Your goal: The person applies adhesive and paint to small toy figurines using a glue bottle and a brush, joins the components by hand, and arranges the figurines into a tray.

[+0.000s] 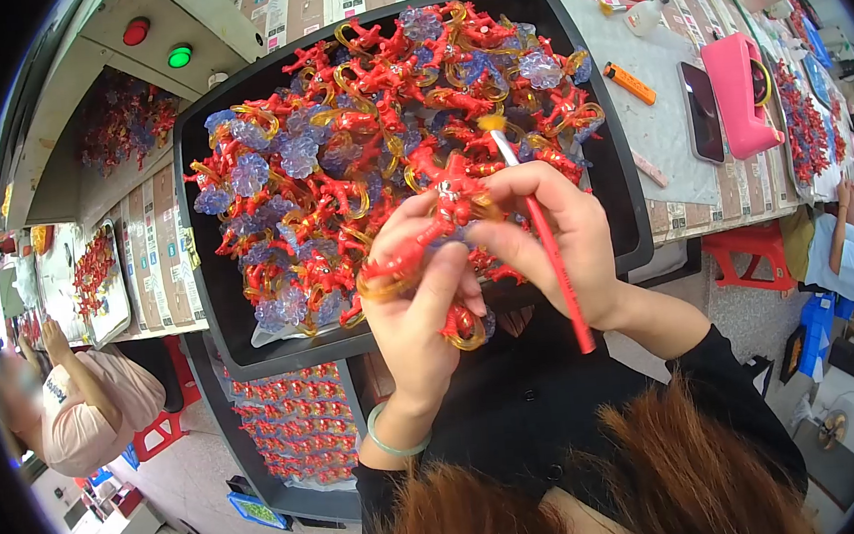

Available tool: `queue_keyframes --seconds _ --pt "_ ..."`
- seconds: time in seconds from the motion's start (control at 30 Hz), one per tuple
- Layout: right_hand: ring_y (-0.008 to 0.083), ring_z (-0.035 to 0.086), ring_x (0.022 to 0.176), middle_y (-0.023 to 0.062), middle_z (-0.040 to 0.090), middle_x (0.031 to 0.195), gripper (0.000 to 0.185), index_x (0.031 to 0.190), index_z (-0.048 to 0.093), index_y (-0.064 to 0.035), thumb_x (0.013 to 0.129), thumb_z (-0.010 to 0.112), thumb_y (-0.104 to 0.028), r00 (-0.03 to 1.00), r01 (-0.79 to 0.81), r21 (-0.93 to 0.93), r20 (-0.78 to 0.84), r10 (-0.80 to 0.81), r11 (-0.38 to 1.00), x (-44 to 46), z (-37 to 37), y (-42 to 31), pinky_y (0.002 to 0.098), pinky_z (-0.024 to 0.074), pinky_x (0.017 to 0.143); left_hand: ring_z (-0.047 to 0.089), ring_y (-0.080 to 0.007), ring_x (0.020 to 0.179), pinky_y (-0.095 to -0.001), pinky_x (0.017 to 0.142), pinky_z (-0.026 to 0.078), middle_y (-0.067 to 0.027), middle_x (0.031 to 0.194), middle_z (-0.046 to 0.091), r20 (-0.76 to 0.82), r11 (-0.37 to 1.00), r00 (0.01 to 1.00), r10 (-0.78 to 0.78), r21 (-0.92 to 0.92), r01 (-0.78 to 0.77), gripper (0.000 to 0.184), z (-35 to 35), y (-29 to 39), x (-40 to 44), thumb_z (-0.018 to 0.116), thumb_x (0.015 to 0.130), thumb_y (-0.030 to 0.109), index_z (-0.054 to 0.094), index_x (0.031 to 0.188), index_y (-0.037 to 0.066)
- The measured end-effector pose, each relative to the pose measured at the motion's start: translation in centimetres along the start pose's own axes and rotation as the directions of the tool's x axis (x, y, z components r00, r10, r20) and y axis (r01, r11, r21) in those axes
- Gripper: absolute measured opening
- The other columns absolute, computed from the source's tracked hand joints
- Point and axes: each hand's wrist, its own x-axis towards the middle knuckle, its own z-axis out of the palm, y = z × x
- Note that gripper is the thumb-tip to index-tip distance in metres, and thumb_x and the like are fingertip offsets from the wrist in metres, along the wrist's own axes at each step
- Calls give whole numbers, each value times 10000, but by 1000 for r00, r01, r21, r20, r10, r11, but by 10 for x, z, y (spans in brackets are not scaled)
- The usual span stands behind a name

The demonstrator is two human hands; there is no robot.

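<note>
A red figurine (456,186) with yellow and bluish translucent parts is held over the near side of a black tray (631,186). My left hand (410,303) has its fingers wrapped round the figurine's lower part. Against its right side my right hand (565,236) is closed, with a red-handled brush (557,267) held between the fingers. The brush's yellowish bristles point up and away, over the tray. Many similar red figurines (382,75) with purple-blue translucent pieces fill the tray.
Right of the tray lie an orange marker (630,83), a phone (702,112) and a pink tape dispenser (743,97). Below is a second bin (359,423) with rows of red pieces. A person (86,394) sits at left, another (852,254) at far right. Red and green buttons are upper left.
</note>
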Motion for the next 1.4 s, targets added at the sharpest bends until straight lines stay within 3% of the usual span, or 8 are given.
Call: queue_keyframes --seconds 0.13,0.33,0.73,0.8,0.9,1.1,1.27,1.4 --pt "24 469 690 5 539 764 103 850 518 -5 765 570 -30 999 -46 243 -12 50 969 2 -4 10 180 392 610 467 -93 459 -205 412 402 -179 975 511 -92 978 975 203 -35 -207 241 -3 3 0 453 804 13 438 1044 -1" --pt "9 450 668 -13 523 756 57 819 541 -7 766 558 -20 988 -135 288 115 106 948 -3 -4 11 156 370 563 449 -89 434 -193 368 358 -59 567 496 -103 995 993 -53 -95 43 175 -5 19 9 494 796 42 505 959 -23" --pt "44 508 712 14 562 779 97 830 549 -2 751 588 -43 981 -192 458 124 151 868 0 -7 7 195 415 594 471 -71 461 -190 392 383 -79 735 558 -101 999 995 22 -24 -25 249 -8 21 5 495 789 30 487 1030 -35" --pt "71 528 703 44 572 768 116 826 556 -7 729 610 -42 1000 8 115 -17 -6 993 0 -8 1 209 424 583 483 -61 483 -185 407 398 -91 811 564 -85 999 996 11 43 -7 292 -5 20 -1 494 789 26 464 1073 -35" --pt "174 562 672 97 576 747 199 829 569 -17 651 657 -26 909 383 -252 -67 -411 889 3 -5 9 256 442 566 457 -65 458 -170 375 368 -136 890 553 -35 978 994 -101 178 106 362 8 16 -8 445 818 79 386 1149 -54" --pt "262 560 782 119 584 867 240 855 561 -26 631 648 -16 758 624 -348 53 -650 700 0 6 8 337 451 670 436 -77 407 -183 355 338 -51 546 481 93 936 974 -207 -272 225 368 -3 7 -4 474 810 91 367 1140 -33" --pt "267 528 918 178 573 894 181 935 520 19 820 476 -114 818 575 -188 151 -555 796 -1 -3 2 362 414 791 394 -63 427 -171 338 312 -105 748 521 259 739 932 -255 -570 360 367 -17 4 -2 443 815 116 350 1132 -43" --pt "180 522 744 127 554 790 336 947 521 44 860 425 -267 917 399 -69 50 -397 914 8 -20 -8 270 411 657 373 -60 433 -165 331 306 -124 840 511 255 707 922 -293 -592 388 377 -19 8 0 437 809 130 353 1126 -55"
